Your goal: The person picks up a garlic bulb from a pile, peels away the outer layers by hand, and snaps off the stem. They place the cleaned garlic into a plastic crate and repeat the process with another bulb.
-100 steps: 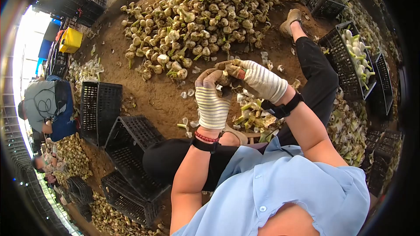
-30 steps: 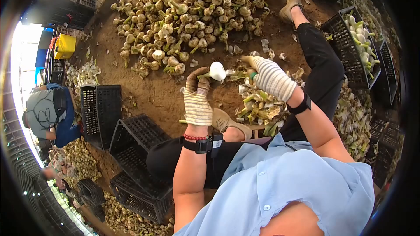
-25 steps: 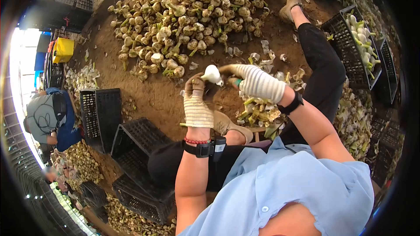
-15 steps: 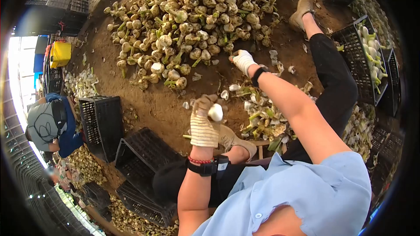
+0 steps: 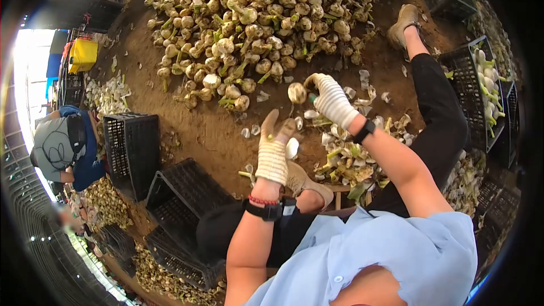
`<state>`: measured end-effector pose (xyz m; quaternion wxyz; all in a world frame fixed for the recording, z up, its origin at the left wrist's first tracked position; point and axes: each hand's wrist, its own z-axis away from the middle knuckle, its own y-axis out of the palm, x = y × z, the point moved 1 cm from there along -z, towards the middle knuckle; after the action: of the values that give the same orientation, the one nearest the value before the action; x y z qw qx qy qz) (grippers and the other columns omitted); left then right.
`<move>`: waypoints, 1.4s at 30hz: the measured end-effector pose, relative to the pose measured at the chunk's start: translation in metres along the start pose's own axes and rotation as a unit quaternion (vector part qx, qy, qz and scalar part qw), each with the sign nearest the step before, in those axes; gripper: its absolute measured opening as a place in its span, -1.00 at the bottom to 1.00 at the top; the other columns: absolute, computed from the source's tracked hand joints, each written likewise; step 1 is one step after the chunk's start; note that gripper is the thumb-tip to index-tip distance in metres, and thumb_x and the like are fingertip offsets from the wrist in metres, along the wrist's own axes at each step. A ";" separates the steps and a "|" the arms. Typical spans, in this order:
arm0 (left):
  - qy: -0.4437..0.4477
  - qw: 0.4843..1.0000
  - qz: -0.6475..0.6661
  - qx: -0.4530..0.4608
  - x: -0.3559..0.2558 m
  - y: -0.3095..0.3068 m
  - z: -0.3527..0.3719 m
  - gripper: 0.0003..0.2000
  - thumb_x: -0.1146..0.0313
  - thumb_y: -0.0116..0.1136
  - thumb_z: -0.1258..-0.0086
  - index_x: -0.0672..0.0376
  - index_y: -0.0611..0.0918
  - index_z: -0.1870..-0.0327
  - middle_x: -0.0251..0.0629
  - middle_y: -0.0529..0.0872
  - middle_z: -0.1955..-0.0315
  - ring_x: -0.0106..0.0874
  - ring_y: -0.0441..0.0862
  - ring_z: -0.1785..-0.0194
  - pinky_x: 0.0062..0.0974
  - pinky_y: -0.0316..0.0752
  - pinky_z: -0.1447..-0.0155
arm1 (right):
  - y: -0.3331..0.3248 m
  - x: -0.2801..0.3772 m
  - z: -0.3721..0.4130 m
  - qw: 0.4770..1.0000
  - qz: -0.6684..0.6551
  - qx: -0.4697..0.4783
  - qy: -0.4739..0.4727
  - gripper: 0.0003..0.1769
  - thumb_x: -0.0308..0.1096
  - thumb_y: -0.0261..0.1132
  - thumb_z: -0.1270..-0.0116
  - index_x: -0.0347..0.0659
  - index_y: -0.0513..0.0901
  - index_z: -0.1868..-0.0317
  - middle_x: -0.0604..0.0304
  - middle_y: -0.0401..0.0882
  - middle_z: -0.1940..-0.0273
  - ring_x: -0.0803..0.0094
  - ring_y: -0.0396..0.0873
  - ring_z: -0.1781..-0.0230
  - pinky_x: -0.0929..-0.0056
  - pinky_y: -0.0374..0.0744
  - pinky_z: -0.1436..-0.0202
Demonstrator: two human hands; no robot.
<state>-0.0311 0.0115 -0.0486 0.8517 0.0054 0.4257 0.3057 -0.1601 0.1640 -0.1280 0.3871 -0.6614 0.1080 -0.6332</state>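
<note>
My right hand (image 5: 331, 101), in a striped work glove, is closed on a dirty unpeeled garlic bulb (image 5: 297, 92) just in front of the big garlic pile (image 5: 255, 17). My gloved left hand (image 5: 272, 150) is raised over my knee with its fingers spread. A clean white peeled garlic bulb (image 5: 292, 148) sits right beside its palm; no finger wraps around it. Peel scraps and cut stems (image 5: 345, 158) lie on the soil below both hands.
A black crate (image 5: 481, 88) with white peeled garlic stands at the right by my outstretched leg (image 5: 436, 107). Empty black crates (image 5: 133, 147) (image 5: 181, 192) sit at the left. Another person (image 5: 62, 147) crouches at far left. A yellow box (image 5: 83, 55) stands at the back left.
My right hand reached to the pile and came back with a dirty bulb. My left hand, which gripped the white peeled bulb, has spread its fingers.
</note>
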 end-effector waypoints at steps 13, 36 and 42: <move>0.165 0.978 -0.041 0.122 -0.020 0.028 0.076 -0.49 0.59 0.37 -0.27 0.15 0.48 -0.24 -0.27 0.64 0.02 -0.51 0.60 0.04 -0.57 0.61 0.03 | -0.104 0.091 0.120 0.901 -0.432 0.030 -0.017 -0.56 -0.28 0.29 -0.47 -0.33 0.49 -0.24 0.11 0.61 -0.07 0.48 0.55 -0.07 0.47 0.58 -0.07; 0.408 0.869 -0.256 0.111 -0.016 0.022 0.100 -0.31 0.74 0.39 -0.07 0.17 0.46 -0.31 -0.28 0.66 -0.01 -0.49 0.61 -0.04 -0.53 0.56 -0.17 | -0.086 0.114 0.131 0.905 -0.419 0.045 -0.048 -0.68 -0.40 0.17 -0.49 -0.35 0.56 -0.17 0.21 0.68 0.07 0.59 0.52 0.09 0.54 0.52 -0.05; 0.353 0.902 -0.211 0.134 -0.020 0.022 0.103 -0.34 0.73 0.37 -0.11 0.22 0.45 -0.31 -0.27 0.61 -0.08 -0.48 0.60 -0.06 -0.54 0.53 -0.18 | -0.100 0.110 0.135 0.930 -0.350 0.084 -0.073 -0.43 -0.01 0.29 -0.45 -0.34 0.56 -0.20 0.27 0.67 0.04 0.57 0.55 0.00 0.53 0.49 -0.17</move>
<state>0.0234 0.0447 0.0369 0.6817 -0.0790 0.7262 0.0404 -0.0513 0.2121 0.0337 0.2023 -0.6665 -0.2123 -0.6854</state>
